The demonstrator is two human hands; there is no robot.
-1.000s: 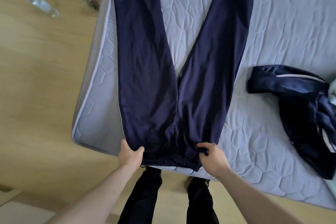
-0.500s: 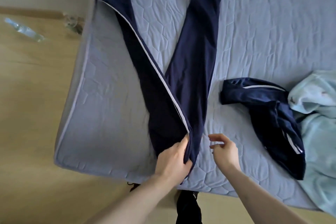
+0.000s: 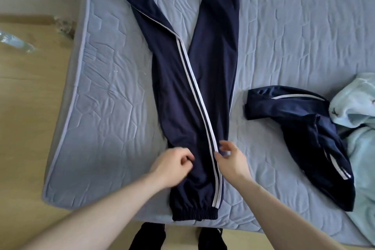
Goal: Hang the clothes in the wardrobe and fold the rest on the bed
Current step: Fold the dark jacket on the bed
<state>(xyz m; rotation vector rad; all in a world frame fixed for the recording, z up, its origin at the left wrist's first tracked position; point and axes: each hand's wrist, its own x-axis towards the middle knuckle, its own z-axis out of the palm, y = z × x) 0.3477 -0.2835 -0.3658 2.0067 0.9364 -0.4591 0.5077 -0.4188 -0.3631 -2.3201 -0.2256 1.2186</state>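
Head view: your left hand (image 3: 174,163) hovers loosely curled over the navy trousers (image 3: 194,107), your right hand (image 3: 231,158) relaxed beside their white stripe, neither pinching cloth. Trousers lie folded lengthwise on the mattress (image 3: 113,107), legs splayed away.

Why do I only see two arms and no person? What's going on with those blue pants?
The camera sits on the person's head and looks down, so you see what they see: their own arms and hands, and their dark feet at the bottom. There is no robot here. The left hand and the right hand are over the navy track pants, which lie on the grey-blue mattress. The pants are folded at the waist, so one leg with white stripes crosses over the other. The picture is blurry at the hands, so I cannot tell whether either has a grip on the cloth. Beside the pants lie a crumpled navy jacket and a light blue blanket.
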